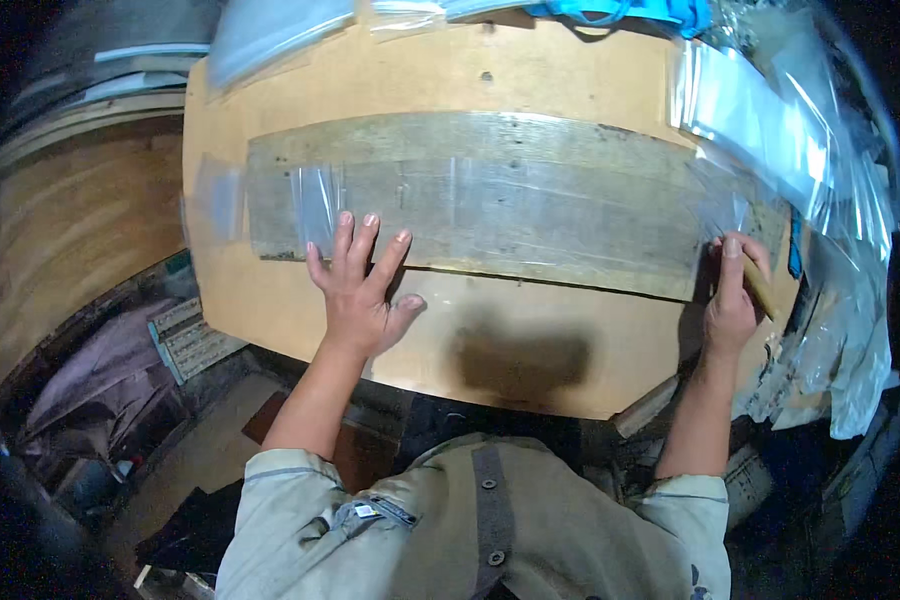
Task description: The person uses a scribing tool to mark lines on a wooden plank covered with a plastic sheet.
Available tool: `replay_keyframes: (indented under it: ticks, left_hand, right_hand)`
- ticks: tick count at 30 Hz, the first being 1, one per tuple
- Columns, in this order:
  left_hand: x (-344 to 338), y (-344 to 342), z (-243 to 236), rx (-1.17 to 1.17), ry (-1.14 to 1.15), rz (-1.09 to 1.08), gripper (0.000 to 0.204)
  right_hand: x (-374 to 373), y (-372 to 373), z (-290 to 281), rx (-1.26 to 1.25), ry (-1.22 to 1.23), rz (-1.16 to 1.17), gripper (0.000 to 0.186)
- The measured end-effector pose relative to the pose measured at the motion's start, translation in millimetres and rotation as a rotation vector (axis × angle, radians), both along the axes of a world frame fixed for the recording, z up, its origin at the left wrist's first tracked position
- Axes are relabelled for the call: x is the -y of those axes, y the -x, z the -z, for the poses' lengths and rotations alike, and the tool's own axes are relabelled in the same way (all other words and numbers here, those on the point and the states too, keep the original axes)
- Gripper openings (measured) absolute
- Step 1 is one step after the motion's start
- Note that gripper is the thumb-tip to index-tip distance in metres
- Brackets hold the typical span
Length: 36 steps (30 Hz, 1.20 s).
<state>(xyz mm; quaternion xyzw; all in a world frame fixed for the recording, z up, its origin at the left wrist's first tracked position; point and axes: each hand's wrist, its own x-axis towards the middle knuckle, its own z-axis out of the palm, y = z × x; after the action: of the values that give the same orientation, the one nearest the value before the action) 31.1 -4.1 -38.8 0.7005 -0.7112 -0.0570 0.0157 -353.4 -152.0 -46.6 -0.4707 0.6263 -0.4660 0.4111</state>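
A long strip of clear plastic film [530, 205] lies across a worn grey board [420, 130], its left end reaching past the board onto the table. My left hand [358, 290] is spread with its fingertips on the film near the board's front edge, holding nothing. At the board's right end, my right hand [732, 305] is closed around a tool with a slim yellowish-brown handle [758, 288]. The working end of that tool is hidden by the fingers, close to the crumpled right end of the film.
The board rests on a pale wooden table [570, 75]. Clear plastic sheets [270, 40] lie at the back left, and a shiny stack of film [745, 110] at the right. Loose plastic [850, 300] hangs over the right edge. A bright blue bag [620, 12] sits at the back.
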Motion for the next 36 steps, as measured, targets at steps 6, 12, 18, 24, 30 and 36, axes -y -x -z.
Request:
replay_keyframes:
  ticks: [6,12,18,24,30,36]
  left_hand:
    - [4.4,3.0,10.6,0.011,0.051,-0.085,0.068]
    - [0.1,-2.0,13.1,-0.088,0.139,-0.109,0.067]
    - [1.2,1.0,14.1,-0.071,0.147,-0.1,0.065]
    - [5.0,5.6,11.2,-0.026,0.128,-0.087,0.066]
    - [2.5,1.0,13.7,-0.015,0.139,-0.092,0.066]
    - [2.6,-2.1,17.3,-0.036,0.159,-0.089,0.064]
  right_hand:
    - [0.6,11.2,4.7,-0.025,0.031,0.055,0.011]
    - [19.9,21.3,-12.1,0.01,0.241,0.344,0.023]
    - [29.3,40.7,-11.5,-0.457,0.218,0.051,0.012]
    - [56.3,32.3,-13.7,-0.567,0.171,-0.077,0.022]
    - [60.6,-0.4,-27.1,-0.73,0.042,-0.167,0.029]
    - [60.7,22.5,-7.6,-0.49,0.219,-0.093,0.019]
